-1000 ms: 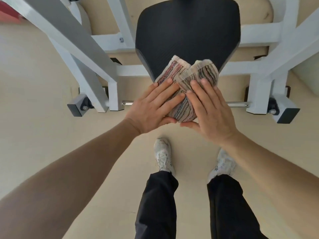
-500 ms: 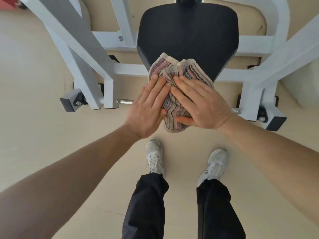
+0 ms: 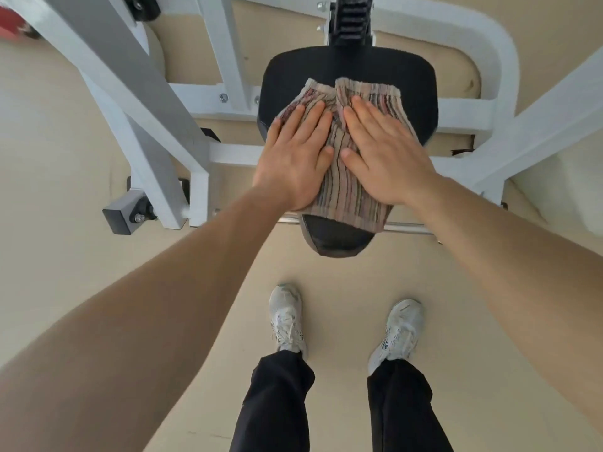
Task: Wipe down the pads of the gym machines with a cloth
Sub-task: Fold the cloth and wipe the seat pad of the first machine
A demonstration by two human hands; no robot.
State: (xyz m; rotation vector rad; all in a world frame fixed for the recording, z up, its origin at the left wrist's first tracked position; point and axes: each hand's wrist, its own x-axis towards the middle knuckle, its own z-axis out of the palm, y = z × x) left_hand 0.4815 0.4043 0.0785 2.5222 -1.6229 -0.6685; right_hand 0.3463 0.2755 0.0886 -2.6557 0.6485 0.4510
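Observation:
A black seat pad of a white gym machine lies below me, wide at the far end and narrow at the near tip. A striped cloth is spread over its middle. My left hand presses flat on the cloth's left half, fingers straight. Beside it, my right hand presses flat on the right half. The near tip of the pad shows bare below the cloth.
White steel frame beams cross on the left and right of the pad. A black post rises behind the pad. A steel bar runs under the pad's tip. My white shoes stand on the beige floor.
Both hands slid the cloth farther up the pad, away from me. The pad's near tip, covered before, now shows below the cloth. The hands lie more side by side.

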